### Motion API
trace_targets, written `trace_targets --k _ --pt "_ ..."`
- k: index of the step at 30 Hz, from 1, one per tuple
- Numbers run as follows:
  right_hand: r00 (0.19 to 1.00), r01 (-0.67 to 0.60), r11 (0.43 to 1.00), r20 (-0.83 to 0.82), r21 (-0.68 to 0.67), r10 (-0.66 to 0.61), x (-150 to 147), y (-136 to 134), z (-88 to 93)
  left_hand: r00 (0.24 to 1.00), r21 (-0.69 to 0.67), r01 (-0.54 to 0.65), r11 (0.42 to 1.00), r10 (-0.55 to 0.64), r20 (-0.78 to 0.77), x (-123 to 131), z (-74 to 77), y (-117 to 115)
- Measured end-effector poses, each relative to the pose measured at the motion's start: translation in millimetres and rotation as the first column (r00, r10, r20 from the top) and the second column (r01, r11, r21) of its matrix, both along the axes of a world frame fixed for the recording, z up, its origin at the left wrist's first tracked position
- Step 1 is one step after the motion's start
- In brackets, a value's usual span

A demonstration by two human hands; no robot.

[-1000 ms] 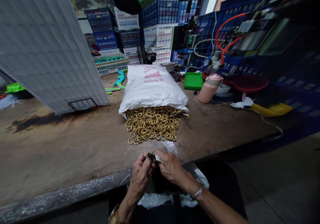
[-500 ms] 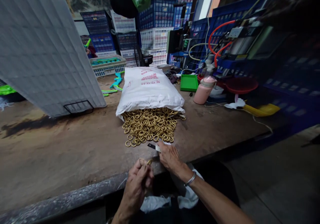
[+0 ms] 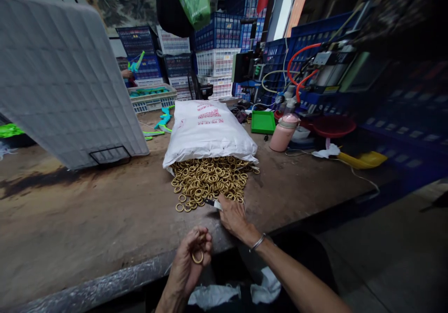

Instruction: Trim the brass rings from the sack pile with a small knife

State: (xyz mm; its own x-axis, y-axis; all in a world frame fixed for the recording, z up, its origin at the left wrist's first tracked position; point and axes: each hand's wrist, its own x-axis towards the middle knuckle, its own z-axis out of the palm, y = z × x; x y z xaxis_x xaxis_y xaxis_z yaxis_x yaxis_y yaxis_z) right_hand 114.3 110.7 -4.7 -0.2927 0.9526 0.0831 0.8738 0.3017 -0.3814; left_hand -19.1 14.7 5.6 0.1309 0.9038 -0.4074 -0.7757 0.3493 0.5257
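Note:
A heap of gold-coloured rings (image 3: pixel 210 177) spills onto the table from the mouth of a white sack (image 3: pixel 210 131) with red print. At the heap's near edge is my right hand (image 3: pixel 233 215), closed around a utility knife (image 3: pixel 213 204) with a dark blade and pale handle; the blade points left. Closer to me, over the table's front edge, my left hand (image 3: pixel 196 252) is turned palm up with curled fingers. A gold ring (image 3: pixel 198 257) rests in it, and another seems pinched at the fingertips.
A grey ribbed panel (image 3: pixel 70 84) stands at the left. Behind the sack are a green tray (image 3: pixel 263 122) and a pink bottle (image 3: pixel 283 133). A yellow scoop (image 3: pixel 364 158) lies at the right edge. Stacked crates (image 3: pixel 217 63) fill the back, where another person's hand (image 3: pixel 126 73) shows.
My left hand has turned palm up and drawn slightly back, showing a ring in it. My right hand, with the knife, has moved up to the heap. The view has tilted slightly upward.

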Motion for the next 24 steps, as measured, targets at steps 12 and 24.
trace_targets --k 12,24 --pt "0.137 -0.668 0.588 -0.851 -0.457 -0.506 -7.4 -53.4 22.7 0.981 0.079 -0.076 0.994 0.089 -0.170 13.8 3.9 4.6" --pt "0.626 -0.301 0.870 -0.769 -0.391 -0.129 -2.3 -44.0 24.4 0.626 0.283 -0.050 0.958 0.251 -0.739 7.9 -3.3 3.0"
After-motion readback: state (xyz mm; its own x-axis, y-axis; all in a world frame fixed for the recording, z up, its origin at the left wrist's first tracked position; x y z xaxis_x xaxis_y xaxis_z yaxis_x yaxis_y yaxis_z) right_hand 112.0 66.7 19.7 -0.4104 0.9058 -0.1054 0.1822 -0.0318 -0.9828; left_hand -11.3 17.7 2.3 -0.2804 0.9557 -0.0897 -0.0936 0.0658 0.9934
